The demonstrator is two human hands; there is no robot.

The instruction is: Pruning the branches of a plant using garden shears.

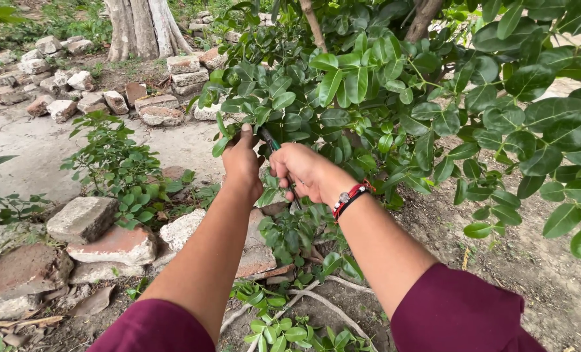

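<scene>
bush: a leafy green shrub (395, 98) fills the upper right of the view; its low outer branches hang towards the person, at the level of both hands.
ground: bare earth (551, 274) under the bush, with grey and reddish stones (101, 238) lying to the left and pale roots (316, 296) running across near the bottom.
arms: both reach forward from dark red sleeves (453, 313) and meet at the near edge of the foliage.
left hand: the left hand (241, 163) is raised with its back to the camera, fingers closed around a leafy sprig (235, 127); the fingertips are buried in leaves, so how tight the grip is cannot be told.
right hand: the right hand (303, 171) is curled shut on the shears (271, 142); a red and black band (350, 197) sits on its wrist.
shears: only a dark, slim piece shows between the two hands, slanting up and to the left from the right fist; whether the blades stand open or closed is hidden by leaves and fingers.
sprig to blades: the sprig lies just left of and slightly above the blade end, its stem running roughly upright beside the left fingers, so the tool's long axis crosses it at an angle.
nearer hand: the left hand is on the sprig itself; the right is just beside it, the two hands almost touching.
</scene>
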